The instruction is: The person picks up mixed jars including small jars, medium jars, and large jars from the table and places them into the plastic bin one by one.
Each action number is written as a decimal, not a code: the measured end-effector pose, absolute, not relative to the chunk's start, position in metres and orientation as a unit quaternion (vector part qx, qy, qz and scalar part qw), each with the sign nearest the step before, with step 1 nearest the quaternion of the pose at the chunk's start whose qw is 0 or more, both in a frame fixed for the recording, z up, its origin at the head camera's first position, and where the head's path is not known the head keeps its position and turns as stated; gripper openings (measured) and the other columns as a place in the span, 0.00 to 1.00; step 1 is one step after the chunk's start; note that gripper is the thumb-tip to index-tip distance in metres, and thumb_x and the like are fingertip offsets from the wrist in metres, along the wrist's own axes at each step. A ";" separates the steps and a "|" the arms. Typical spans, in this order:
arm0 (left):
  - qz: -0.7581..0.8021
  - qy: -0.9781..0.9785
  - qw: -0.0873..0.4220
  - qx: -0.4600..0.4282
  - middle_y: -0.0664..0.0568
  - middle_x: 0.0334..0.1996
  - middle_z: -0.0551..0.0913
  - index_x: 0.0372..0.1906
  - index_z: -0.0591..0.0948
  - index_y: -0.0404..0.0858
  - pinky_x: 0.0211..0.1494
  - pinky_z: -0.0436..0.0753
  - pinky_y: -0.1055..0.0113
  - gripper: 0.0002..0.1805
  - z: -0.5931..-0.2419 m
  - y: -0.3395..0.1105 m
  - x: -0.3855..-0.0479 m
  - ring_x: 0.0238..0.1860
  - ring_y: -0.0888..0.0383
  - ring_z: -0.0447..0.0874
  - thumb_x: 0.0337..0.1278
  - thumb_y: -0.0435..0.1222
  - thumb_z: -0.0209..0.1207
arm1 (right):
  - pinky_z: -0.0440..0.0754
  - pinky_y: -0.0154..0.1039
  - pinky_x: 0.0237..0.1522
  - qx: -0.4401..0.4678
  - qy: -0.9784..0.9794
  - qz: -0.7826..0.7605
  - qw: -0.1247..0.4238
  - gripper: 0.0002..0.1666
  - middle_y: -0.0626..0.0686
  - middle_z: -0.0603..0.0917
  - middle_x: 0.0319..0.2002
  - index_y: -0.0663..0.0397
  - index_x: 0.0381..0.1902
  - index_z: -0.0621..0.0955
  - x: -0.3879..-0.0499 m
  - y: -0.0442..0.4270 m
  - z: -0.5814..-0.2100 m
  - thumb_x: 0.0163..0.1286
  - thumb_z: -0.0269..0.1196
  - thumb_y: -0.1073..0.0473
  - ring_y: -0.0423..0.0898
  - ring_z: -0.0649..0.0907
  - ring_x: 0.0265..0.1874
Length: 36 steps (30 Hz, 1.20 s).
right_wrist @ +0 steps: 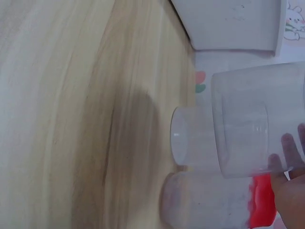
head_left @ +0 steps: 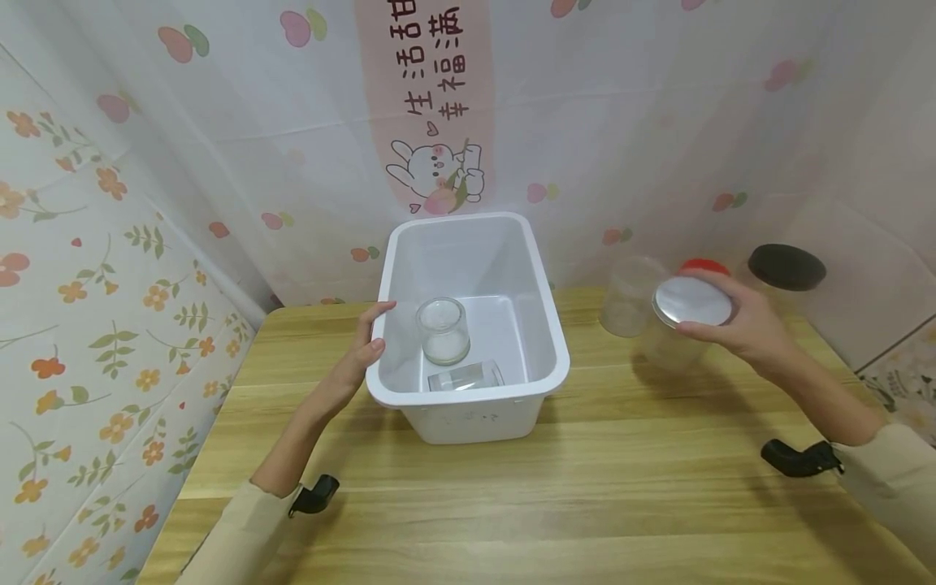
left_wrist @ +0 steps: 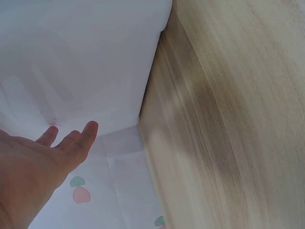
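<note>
My right hand grips a clear plastic jar around its upper part, just below the silver lid. The jar is raised off the table. My left hand rests against the left rim of a white plastic basin, its fingers fairly straight along the outer wall in the left wrist view. Inside the basin, a clear glass jar stands upright near the left wall, and another clear jar lies on its side near the front.
Behind the held jar stand a clear container and a jar with a red lid. A black-lidded jar is at the far right. The wooden table meets a patterned curtain at the back.
</note>
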<state>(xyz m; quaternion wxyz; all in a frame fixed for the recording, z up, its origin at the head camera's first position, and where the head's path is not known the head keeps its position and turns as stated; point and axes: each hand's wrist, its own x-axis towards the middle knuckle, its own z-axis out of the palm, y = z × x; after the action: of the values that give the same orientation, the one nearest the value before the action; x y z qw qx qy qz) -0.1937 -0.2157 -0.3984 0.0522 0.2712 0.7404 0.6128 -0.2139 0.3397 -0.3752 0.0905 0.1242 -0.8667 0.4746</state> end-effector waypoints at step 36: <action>0.607 0.745 0.049 0.272 0.33 0.74 0.41 0.78 0.45 0.44 0.62 0.57 0.32 0.35 -0.398 -0.216 -0.193 0.68 0.31 0.45 0.74 0.51 0.39 | 0.76 0.32 0.44 0.168 -0.852 0.489 0.087 0.48 0.51 0.75 0.63 0.50 0.71 0.74 -0.221 0.290 -0.335 0.52 0.79 0.70 0.49 0.75 0.52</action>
<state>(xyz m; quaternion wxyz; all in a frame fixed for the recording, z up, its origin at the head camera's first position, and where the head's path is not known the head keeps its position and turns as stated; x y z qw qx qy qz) -0.1928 -0.2157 -0.3980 0.0492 0.2724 0.7447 0.6073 -0.2213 0.2899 -0.3350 0.0875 0.1685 -0.8516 0.4886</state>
